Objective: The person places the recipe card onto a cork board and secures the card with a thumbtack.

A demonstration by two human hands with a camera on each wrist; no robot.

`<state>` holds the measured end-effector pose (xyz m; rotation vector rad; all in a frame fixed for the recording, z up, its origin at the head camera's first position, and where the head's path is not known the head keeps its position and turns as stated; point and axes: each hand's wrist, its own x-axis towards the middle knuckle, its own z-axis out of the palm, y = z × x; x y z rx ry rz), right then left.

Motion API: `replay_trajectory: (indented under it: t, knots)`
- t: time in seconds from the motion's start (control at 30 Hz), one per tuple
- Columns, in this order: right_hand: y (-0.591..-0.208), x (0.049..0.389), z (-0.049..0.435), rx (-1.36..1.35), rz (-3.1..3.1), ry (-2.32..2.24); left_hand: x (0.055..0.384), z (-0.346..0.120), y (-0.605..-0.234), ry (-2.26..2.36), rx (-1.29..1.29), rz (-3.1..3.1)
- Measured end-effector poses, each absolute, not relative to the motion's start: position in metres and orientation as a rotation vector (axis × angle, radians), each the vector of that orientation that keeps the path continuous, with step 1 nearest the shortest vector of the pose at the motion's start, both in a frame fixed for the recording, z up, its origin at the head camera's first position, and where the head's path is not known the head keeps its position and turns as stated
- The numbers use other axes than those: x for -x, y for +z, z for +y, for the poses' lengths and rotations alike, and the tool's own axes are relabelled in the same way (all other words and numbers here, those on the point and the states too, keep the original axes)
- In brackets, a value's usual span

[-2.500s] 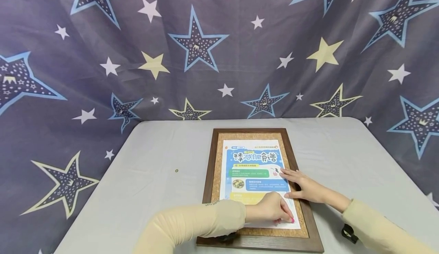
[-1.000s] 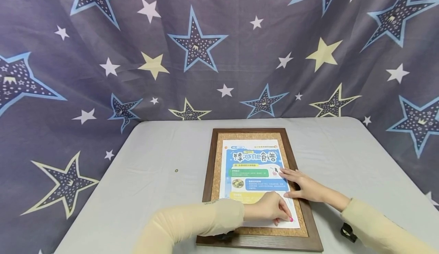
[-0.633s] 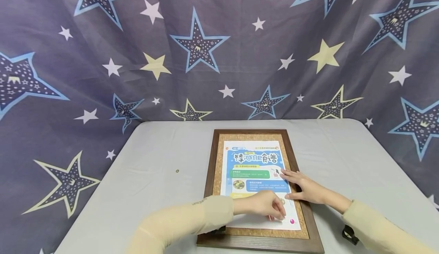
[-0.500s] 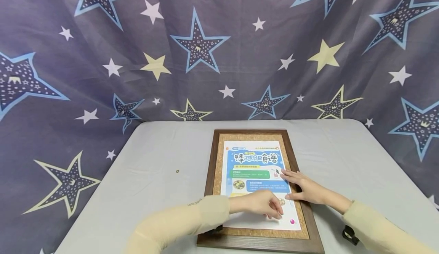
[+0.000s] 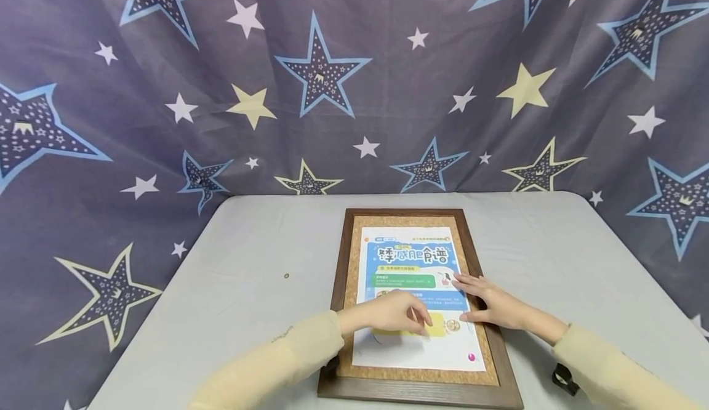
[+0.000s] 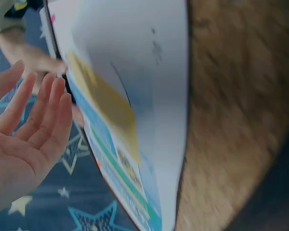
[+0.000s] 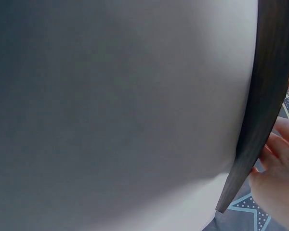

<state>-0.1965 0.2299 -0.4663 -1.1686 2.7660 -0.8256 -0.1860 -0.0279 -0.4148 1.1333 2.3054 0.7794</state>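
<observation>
A wood-framed cork board (image 5: 410,391) lies flat on the table with a printed paper sheet (image 5: 421,357) on it, headed by large characters on blue. My left hand (image 5: 394,311) hovers over the sheet's lower left part, fingers loosely bent and holding nothing; the left wrist view shows that hand (image 6: 31,125) with its palm bare. A round magenta pushpin (image 5: 471,357) sits in the sheet's lower right corner. My right hand (image 5: 493,302) rests across the board's right side, fingers spread onto the sheet's edge. Small orange dots (image 5: 367,239) mark the sheet's top corners.
A tiny ring-like piece (image 5: 286,276) lies on the pale table (image 5: 266,237), left of the board. Behind the table hangs a dark star-patterned curtain (image 5: 382,108). A black wrist-worn device (image 5: 565,378) shows beneath the right sleeve.
My left hand has let go of the magenta pushpin at the lower right corner and moved up and left over the sheet. The right hand stays in place.
</observation>
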Motion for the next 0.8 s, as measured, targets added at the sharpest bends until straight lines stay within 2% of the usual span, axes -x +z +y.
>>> replay_trajectory:
  t: [0.57, 0.8]
  knots:
    - [-0.466, 0.197, 0.23, 1.133, 2.755, -0.801, 0.2, -0.088, -0.412, 0.939, -1.0, 2.499]
    - [-0.47, 0.196, 0.229, 1.195, 2.808, -0.818, 0.204, -0.119, -0.416, 0.923, -0.966, 2.71]
